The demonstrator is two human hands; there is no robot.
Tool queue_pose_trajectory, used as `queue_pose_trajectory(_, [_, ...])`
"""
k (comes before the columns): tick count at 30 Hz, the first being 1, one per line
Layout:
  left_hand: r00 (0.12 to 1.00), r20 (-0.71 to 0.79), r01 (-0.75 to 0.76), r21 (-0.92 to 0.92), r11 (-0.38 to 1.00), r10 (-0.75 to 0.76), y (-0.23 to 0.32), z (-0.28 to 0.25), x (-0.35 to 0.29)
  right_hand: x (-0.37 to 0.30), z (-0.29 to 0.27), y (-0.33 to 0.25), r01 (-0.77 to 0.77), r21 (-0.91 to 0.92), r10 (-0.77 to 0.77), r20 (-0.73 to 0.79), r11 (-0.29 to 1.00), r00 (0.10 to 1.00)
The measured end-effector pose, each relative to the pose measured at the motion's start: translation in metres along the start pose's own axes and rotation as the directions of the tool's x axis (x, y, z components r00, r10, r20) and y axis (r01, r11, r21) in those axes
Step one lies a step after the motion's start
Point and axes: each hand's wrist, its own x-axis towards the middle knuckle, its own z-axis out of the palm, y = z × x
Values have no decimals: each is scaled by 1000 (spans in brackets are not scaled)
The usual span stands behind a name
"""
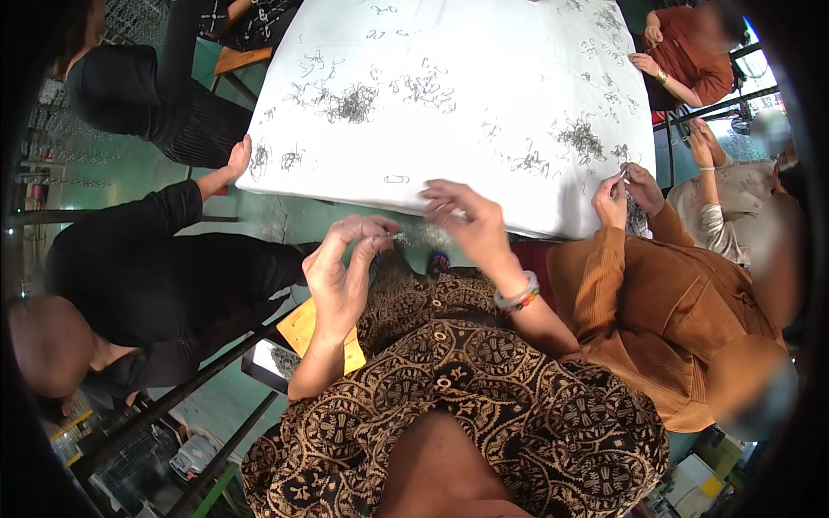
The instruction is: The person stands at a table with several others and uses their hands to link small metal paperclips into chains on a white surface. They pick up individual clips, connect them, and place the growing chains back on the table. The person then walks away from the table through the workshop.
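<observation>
My left hand point(338, 263) is raised in front of my patterned clothing, short of the table's near edge. Its thumb and index finger pinch a small piece of bent metal wire point(397, 236), too small to make out fully. My right hand point(473, 226) hovers at the near edge of the white table point(466, 52), its fingers apart and slightly blurred, with nothing visible in them. A single oblong wire link point(396, 180) lies on the table just left of the right fingertips. Heaps of dark wire hooks point(352, 104) are scattered farther off.
More wire pieces point(580, 138) are piled on the table's right side. A person in brown point(665, 302) works close on my right. Someone in black point(164, 268) sits on my left, a hand point(240, 157) on the table corner. A yellow sheet point(298, 328) is beside my left forearm.
</observation>
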Motion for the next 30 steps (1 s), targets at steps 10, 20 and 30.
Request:
queue_pose_trajectory(10, [998, 64, -29, -8, 1000, 29, 17, -10, -3, 42, -106, 224, -155, -829, 181, -66, 538, 981])
queue_pose_trajectory(20, [998, -27, -51, -74, 996, 49, 10, -25, -3, 44, -104, 175, -385, -445, 252, -331, 809, 910])
queue_pose_trajectory(30, [981, 16, 192, 94, 977, -194, -21, -15, 1, 12, 6, -62, -252, 453, 130, 283, 855, 950])
